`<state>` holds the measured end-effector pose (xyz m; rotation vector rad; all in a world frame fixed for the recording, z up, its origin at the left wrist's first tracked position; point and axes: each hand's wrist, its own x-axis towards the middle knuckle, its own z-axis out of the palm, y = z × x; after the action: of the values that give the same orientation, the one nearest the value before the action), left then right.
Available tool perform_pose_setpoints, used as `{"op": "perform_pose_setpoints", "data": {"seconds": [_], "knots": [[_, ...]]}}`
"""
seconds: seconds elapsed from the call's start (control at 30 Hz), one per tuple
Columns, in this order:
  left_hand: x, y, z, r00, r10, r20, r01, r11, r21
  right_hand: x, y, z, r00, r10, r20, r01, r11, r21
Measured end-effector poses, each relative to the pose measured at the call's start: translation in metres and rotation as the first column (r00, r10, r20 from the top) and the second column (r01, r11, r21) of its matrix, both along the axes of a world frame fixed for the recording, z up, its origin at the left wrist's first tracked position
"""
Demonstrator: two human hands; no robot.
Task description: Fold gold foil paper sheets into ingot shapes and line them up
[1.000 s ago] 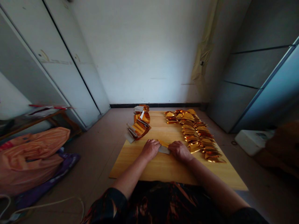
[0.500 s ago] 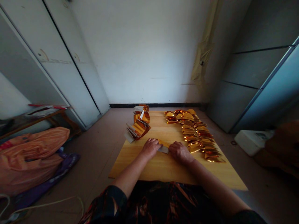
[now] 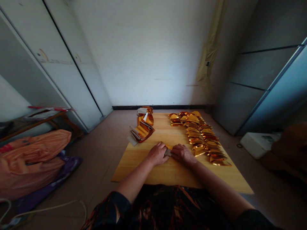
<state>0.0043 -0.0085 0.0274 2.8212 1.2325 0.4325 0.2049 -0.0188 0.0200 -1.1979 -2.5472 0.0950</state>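
My left hand and my right hand rest close together on a wooden board, fingers curled over a small gold foil paper between them. Only a sliver of the paper shows, gold above and pale below. A stack of unfolded gold foil sheets lies on the board's far left. A row of folded gold foil pieces runs along the board's right side, just beyond my right hand.
The board lies on a tiled floor facing a white wall. Orange and purple bags sit at the left beside a low wooden shelf. A white box stands on the right. A cable trails at bottom left.
My two hands have drawn closer together over the foil paper, so less of it shows between them now.
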Motion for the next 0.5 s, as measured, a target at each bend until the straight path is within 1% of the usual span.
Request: {"op": "perform_pose_setpoints", "data": {"seconds": [0.07,0.13,0.3,0.37,0.43,0.5], "knots": [[0.001,-0.001,0.001,1.000,0.011,-0.009,-0.011,1.000,0.004,0.000,0.004,-0.003,0.999,-0.016,-0.045,0.015,1.000,-0.005],[0.003,-0.002,0.000,0.999,0.031,-0.019,-0.030,0.999,0.017,0.001,0.009,-0.006,0.994,-0.004,-0.107,0.002,1.000,-0.022],[0.004,0.000,-0.008,0.999,0.034,-0.023,-0.033,0.998,0.048,0.011,0.017,-0.010,0.963,0.138,-0.229,-0.155,0.986,-0.058],[0.003,0.001,-0.010,0.999,0.027,-0.019,-0.026,0.998,0.051,0.012,0.017,-0.011,0.961,0.135,-0.240,-0.149,0.988,-0.043],[0.002,0.000,-0.010,1.000,0.025,-0.013,-0.024,0.999,0.045,0.011,0.017,-0.013,0.965,0.093,-0.244,-0.105,0.994,-0.040],[0.000,-0.001,-0.008,1.000,0.024,-0.010,-0.024,0.999,0.035,0.008,0.017,-0.013,0.968,0.036,-0.249,-0.053,0.997,-0.063]]}}
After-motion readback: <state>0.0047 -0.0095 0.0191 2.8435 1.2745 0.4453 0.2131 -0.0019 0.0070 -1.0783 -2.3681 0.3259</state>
